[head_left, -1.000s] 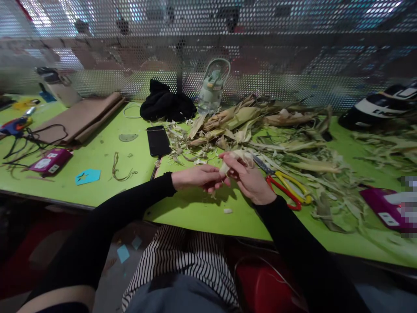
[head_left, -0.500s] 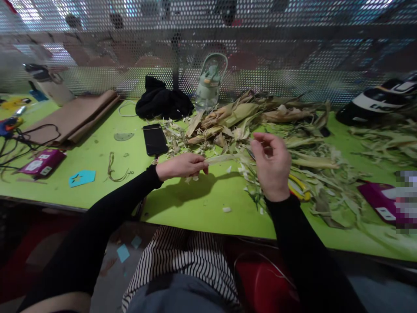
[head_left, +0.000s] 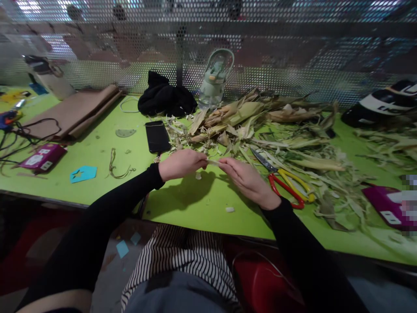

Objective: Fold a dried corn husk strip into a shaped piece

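Note:
Between my two hands a pale strip of corn husk (head_left: 213, 162) is stretched level above the green table. Its left end is pinched in the fingers of my left hand (head_left: 183, 164). My right hand (head_left: 247, 179) closes on the other end, palm turned inward. Scissors (head_left: 275, 170) with one red and one yellow handle lie just right of my right hand, blades pointing to the back left. Behind the hands spreads a heap of dry corn husks (head_left: 241, 114). A small white piece (head_left: 230, 209) rests on the table in front of me.
A black phone (head_left: 157, 136) lies behind my left hand. Farther back are a black cloth (head_left: 166, 98), a pale green bottle (head_left: 211, 84) and a perforated metal screen (head_left: 280, 56). Brown paper (head_left: 74, 114) and a purple box (head_left: 44, 157) lie left, another purple box (head_left: 382, 204) right.
My right hand has come down and left from near the scissors and now grips the husk strip close to my left hand. The scissors are uncovered.

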Available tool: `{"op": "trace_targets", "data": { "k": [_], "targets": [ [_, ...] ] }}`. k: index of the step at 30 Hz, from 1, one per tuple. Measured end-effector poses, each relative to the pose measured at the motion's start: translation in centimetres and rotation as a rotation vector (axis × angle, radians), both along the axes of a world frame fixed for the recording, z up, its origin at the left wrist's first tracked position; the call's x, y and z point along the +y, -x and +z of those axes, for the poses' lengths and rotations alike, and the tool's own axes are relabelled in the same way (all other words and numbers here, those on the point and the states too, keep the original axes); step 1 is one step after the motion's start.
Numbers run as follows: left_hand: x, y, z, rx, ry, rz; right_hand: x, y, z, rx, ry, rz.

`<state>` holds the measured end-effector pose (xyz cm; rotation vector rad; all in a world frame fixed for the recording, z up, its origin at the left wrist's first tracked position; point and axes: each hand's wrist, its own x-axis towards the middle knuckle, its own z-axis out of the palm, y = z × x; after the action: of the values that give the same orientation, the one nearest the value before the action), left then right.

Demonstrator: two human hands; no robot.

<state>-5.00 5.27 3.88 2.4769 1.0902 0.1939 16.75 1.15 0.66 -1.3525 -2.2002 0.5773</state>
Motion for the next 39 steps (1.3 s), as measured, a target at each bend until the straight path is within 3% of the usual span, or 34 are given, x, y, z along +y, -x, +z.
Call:
{"op": "trace_targets", "data": {
  "k": [6, 11, 14, 19, 21, 23, 26, 28, 32, 39],
  "targets": [
    [0.3, 0.5, 0.7, 0.147, -0.094, -0.012, -0.6, 0.0, 1.4, -0.024, 0.130, 0.018],
    [0.7, 0.3, -0.1, 0.204, -0.156, 0.070, -0.6, 0.1, 1.5, 0.016, 0.241, -0.062],
    [0.9, 0.0, -1.0, 0.113, -0.211, 0.124, -0.3, 0.3, 0.4, 0.161, 0.303, -0.162],
    [0.0, -0.9, -1.6, -0.244, -0.283, 0.212, 0.2, 0.8, -1.7, 0.410, 0.344, -0.309],
    [-0.5, -1.5, -1.7, -0.304, -0.148, 0.178, 0.2, 0.9, -1.9, 0.437, 0.310, -0.311],
    [-1.0, -2.2, -2.1, -0.372, 0.153, 0.170, -0.1, 1.1, -1.7, 0.431, 0.266, -0.300],
    [-1.4, -3.4, -3.2, -0.724, 0.692, 0.217, -0.5, 1.6, -1.4, 0.408, 0.237, -0.277],
    [-1.7, -4.1, -4.0, -0.992, 0.919, 0.256, -0.6, 1.9, -1.4, 0.457, 0.276, -0.267],
    [-2.0, -4.7, -4.9, -1.235, 1.070, 0.351, -0.6, 2.3, -1.6, 0.644, 0.450, -0.267],
    [-1.8, -4.1, -4.1, -1.264, 1.035, 0.381, -0.6, 2.2, -1.5, 0.787, 0.564, -0.244]
  ]
}}
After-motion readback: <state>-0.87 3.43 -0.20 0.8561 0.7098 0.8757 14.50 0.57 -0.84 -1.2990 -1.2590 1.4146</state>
